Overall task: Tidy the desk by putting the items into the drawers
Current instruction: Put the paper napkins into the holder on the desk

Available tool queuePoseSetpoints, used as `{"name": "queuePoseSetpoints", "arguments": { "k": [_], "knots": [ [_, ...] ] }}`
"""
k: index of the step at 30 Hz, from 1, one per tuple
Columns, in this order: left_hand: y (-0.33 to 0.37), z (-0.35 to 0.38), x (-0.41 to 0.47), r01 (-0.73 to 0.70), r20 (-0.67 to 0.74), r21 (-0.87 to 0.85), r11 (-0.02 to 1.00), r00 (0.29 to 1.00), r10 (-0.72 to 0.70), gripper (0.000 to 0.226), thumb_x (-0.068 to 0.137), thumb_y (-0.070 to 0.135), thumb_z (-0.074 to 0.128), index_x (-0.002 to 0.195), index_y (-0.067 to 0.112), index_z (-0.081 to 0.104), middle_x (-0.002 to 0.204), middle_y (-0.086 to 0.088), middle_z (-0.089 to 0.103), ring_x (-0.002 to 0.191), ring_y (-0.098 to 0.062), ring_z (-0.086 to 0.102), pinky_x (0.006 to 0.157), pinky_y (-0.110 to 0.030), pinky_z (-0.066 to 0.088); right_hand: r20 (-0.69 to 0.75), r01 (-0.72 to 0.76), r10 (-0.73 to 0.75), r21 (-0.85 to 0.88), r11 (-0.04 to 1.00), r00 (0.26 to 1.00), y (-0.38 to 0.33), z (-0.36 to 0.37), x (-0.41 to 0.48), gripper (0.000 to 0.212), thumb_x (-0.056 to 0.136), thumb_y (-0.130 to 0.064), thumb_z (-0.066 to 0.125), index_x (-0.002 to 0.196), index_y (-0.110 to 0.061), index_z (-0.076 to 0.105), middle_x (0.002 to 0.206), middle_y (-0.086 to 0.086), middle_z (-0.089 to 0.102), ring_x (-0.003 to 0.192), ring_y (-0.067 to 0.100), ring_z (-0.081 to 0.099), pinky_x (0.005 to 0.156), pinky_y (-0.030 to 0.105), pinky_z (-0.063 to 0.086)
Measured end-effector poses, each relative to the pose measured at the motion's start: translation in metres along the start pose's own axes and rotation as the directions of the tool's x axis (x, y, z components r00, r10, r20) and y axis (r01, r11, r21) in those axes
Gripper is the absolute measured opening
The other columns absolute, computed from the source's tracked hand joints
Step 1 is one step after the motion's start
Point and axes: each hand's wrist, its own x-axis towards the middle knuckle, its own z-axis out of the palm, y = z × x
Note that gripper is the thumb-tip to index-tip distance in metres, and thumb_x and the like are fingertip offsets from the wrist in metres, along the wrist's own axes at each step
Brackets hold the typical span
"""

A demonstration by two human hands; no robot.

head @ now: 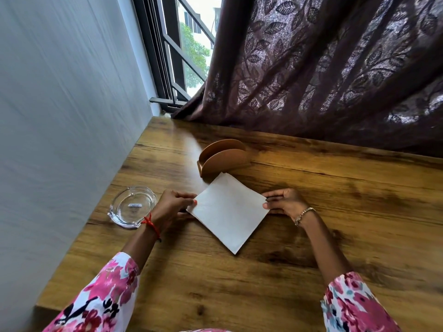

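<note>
White napkin (229, 213) is pinched at 2 opposite corners by left hand (172, 204) and right hand (285, 203), near a wooden holder (220, 161).

Napkin (229, 209) pinched at opposite corners between left hand (171, 206) and right hand (285, 203); holder (223, 161) just behind, on desk (335, 188); ashtray (131, 207) left, near wall (60, 116); curtain (323, 68) behind.

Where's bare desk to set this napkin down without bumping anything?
Widest bare desk lies right of the right hand, up to the curtain. More bare wood near the front edge, below the napkin. Crowded on the left: ashtray by the left hand, holder behind the napkin.
</note>
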Motion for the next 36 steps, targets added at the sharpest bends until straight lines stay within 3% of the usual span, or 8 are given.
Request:
{"name": "queuePoseSetpoints", "arguments": {
  "k": [7, 10, 16, 21, 25, 31, 36],
  "knots": [
    [-0.002, 0.0, 0.0, -0.003, 0.0, -0.024, 1.0, 1.0, 0.003, 0.025, 0.085, 0.0, 0.059, 0.11, 0.001, 0.062, 0.098, -0.011, 0.066, 0.089, -0.02, 0.064, 0.06, -0.021, 0.057, -0.13, -0.05, 0.035, -0.11, 0.993, 0.991, -0.01, -0.001, -0.005, 0.023, 0.067, 0.016, 0.071, 0.089, 0.013, 0.063, 0.07, 0.014, 0.064, 0.046, 0.013, 0.065, 0.042, 0.021, 0.054],
    [-0.002, -0.001, 0.0, 0.003, 0.008, -0.02, 1.0, 1.0, -0.003, 0.028, 0.085, 0.003, 0.059, 0.113, -0.001, 0.06, 0.104, -0.013, 0.064, 0.093, -0.021, 0.063, 0.059, -0.021, 0.057, -0.177, -0.003, -0.031, -0.189, 0.982, 0.984, -0.013, 0.002, -0.004, 0.017, 0.067, 0.014, 0.072, 0.083, 0.012, 0.066, 0.069, 0.013, 0.065, 0.05, 0.016, 0.064, 0.043, 0.021, 0.054],
    [-0.002, -0.002, -0.001, 0.012, 0.033, -0.05, 0.999, 0.999, -0.01, 0.028, 0.085, 0.003, 0.06, 0.113, -0.002, 0.06, 0.103, -0.014, 0.064, 0.092, -0.023, 0.064, 0.062, -0.024, 0.059, -0.228, 0.091, -0.148, -0.245, 0.965, 0.962, -0.009, 0.01, 0.006, 0.015, 0.068, 0.009, 0.074, 0.082, 0.008, 0.07, 0.082, 0.019, 0.069, 0.038, 0.006, 0.06, 0.043, 0.015, 0.052],
    [-0.001, -0.001, -0.002, 0.02, 0.032, -0.059, 0.998, 0.999, -0.018, 0.024, 0.084, 0.001, 0.06, 0.108, 0.001, 0.062, 0.101, -0.012, 0.065, 0.09, -0.022, 0.064, 0.063, -0.025, 0.059, -0.289, 0.123, -0.262, -0.421, 0.898, 0.921, -0.008, 0.016, 0.008, 0.012, 0.068, 0.0, 0.077, 0.08, -0.001, 0.074, 0.083, 0.014, 0.073, 0.054, 0.01, 0.058, 0.048, 0.015, 0.048],
    [0.0, 0.0, -0.003, 0.022, 0.026, -0.059, 0.998, 0.999, -0.021, 0.023, 0.085, -0.003, 0.057, 0.107, 0.002, 0.061, 0.097, -0.009, 0.064, 0.088, -0.02, 0.063, 0.056, -0.022, 0.058, -0.249, 0.152, -0.312, -0.504, 0.85, 0.917, -0.01, 0.018, 0.006, 0.014, 0.07, -0.003, 0.076, 0.084, -0.001, 0.074, 0.091, 0.013, 0.073, 0.075, 0.011, 0.06, 0.073, 0.018, 0.039],
    [0.001, 0.001, -0.006, 0.008, 0.008, -0.002, 1.0, 1.0, -0.008, 0.017, 0.086, 0.0, 0.057, 0.099, 0.009, 0.063, 0.1, -0.01, 0.063, 0.087, -0.021, 0.063, 0.053, -0.02, 0.056, -0.148, 0.205, -0.329, -0.532, 0.822, 0.933, -0.013, 0.016, 0.006, 0.024, 0.073, -0.012, 0.076, 0.095, -0.003, 0.072, 0.098, 0.01, 0.071, 0.086, 0.013, 0.059, 0.066, 0.017, 0.04],
    [0.0, 0.001, -0.007, -0.022, 0.012, -0.022, 1.0, 1.0, 0.022, 0.028, 0.084, 0.0, 0.06, 0.112, -0.001, 0.06, 0.1, -0.011, 0.063, 0.083, -0.021, 0.063, 0.052, -0.02, 0.056, -0.073, 0.181, -0.284, -0.613, 0.769, 0.956, -0.015, 0.017, 0.008, 0.029, 0.071, -0.008, 0.077, 0.099, -0.006, 0.071, 0.099, 0.011, 0.07, 0.083, 0.013, 0.057, 0.074, 0.022, 0.042]
  ]
}}
